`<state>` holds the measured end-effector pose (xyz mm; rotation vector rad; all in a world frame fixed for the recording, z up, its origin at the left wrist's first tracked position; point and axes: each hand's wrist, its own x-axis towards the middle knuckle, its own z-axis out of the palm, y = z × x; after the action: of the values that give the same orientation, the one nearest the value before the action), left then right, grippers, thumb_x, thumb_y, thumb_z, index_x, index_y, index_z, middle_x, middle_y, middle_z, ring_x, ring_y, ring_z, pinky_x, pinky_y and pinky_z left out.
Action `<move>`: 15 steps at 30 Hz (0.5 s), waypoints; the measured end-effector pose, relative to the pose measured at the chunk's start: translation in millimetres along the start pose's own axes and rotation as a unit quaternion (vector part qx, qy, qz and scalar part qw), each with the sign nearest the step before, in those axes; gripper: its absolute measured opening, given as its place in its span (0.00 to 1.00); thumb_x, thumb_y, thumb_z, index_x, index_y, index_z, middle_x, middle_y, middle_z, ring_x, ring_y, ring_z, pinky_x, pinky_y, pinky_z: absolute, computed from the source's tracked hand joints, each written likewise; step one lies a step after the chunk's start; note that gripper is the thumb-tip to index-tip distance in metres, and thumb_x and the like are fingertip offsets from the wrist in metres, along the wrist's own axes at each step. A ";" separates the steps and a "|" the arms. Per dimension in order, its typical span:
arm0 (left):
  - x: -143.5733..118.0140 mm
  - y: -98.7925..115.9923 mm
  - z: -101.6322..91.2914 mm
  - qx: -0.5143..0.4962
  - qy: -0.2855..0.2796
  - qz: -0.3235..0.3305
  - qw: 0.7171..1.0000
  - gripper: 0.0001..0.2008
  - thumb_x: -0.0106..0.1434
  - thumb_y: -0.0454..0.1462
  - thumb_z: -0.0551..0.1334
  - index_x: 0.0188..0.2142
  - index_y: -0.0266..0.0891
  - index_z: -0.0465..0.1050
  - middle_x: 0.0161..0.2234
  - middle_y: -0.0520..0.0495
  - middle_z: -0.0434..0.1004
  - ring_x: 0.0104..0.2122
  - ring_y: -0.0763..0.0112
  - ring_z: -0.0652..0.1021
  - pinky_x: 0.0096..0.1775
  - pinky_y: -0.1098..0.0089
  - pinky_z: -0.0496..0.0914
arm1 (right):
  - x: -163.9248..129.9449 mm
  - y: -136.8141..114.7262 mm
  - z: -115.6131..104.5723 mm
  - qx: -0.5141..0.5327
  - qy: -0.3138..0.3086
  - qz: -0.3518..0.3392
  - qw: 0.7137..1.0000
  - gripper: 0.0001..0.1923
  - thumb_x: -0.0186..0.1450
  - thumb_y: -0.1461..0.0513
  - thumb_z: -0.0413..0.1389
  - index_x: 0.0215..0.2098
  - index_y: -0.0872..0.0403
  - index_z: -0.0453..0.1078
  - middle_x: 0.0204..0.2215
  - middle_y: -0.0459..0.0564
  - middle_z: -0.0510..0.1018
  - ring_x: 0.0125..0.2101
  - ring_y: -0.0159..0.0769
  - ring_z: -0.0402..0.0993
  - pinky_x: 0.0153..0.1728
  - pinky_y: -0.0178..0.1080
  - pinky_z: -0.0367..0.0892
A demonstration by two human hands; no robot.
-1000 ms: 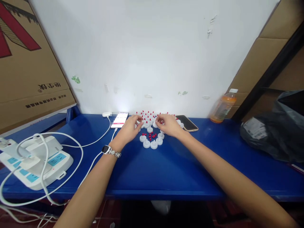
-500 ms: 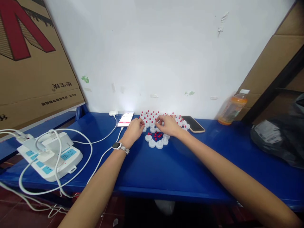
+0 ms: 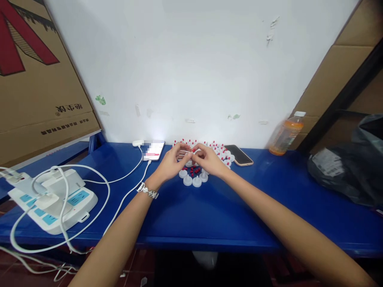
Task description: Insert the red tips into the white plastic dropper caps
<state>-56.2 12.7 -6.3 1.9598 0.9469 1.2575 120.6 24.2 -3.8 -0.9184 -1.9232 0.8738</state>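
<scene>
Head view, blue tabletop (image 3: pixel 206 219): white disc-based nozzle lids (image 3: pixel 187 181), bare ones curved round a loose pile of small red caps (image 3: pixel 196 170); red-topped lids (image 3: pixel 228 163) massed behind, toward the wall (image 3: pixel 179 59). Left hand (image 3: pixel 172 162) and right hand (image 3: pixel 210 161): fingers narrow, fingertips meeting above the lids; what they hold, if anything, cannot be told. Smartphone (image 3: pixel 238 155), dark-screened: beside the red-topped group, at right. Handling, by judgement: lids appear light, stiff plastic, probably smooth and apt to slide if brushed; grip by the disc rim, nozzle upright. Red caps seem tiny, easily dropped; pinch at the sides.
</scene>
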 end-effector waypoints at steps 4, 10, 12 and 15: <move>-2.0 1.0 1.7 0.004 -0.011 0.036 0.999 0.14 0.64 0.40 0.64 0.47 0.39 0.69 0.48 0.43 0.75 0.45 0.67 0.78 0.49 0.64 0.74 | -1.7 5.0 -0.3 0.083 0.002 0.016 0.996 0.17 0.65 0.47 0.53 0.32 0.51 0.59 0.23 0.44 0.76 0.24 0.33 0.73 0.27 0.35 0.65; -2.3 4.4 2.5 0.074 -0.039 0.068 0.994 0.18 0.63 0.38 0.64 0.52 0.41 0.68 0.47 0.43 0.76 0.43 0.67 0.78 0.46 0.64 0.75 | -3.8 7.7 -0.9 -0.057 0.043 -0.024 0.997 0.21 0.70 0.47 0.45 0.27 0.51 0.57 0.21 0.41 0.64 0.24 0.31 0.62 0.26 0.34 0.58; -2.2 6.8 1.3 0.084 -0.050 0.066 0.993 0.18 0.66 0.40 0.62 0.54 0.42 0.68 0.46 0.44 0.77 0.42 0.67 0.78 0.45 0.64 0.74 | -4.1 6.3 -1.9 -0.084 0.044 -0.035 0.995 0.22 0.71 0.48 0.42 0.25 0.52 0.56 0.21 0.42 0.62 0.24 0.31 0.60 0.27 0.35 0.56; -2.2 10.1 -1.4 0.081 -0.052 0.056 0.994 0.17 0.68 0.42 0.60 0.54 0.42 0.69 0.44 0.44 0.78 0.41 0.67 0.79 0.43 0.66 0.74 | -3.4 3.8 -2.7 -0.072 0.045 -0.017 0.996 0.24 0.71 0.47 0.41 0.23 0.52 0.55 0.20 0.42 0.60 0.24 0.31 0.58 0.28 0.36 0.54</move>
<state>-55.8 5.5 1.1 2.2090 0.9219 1.1563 125.4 23.9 -7.0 -0.9891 -1.9378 0.6688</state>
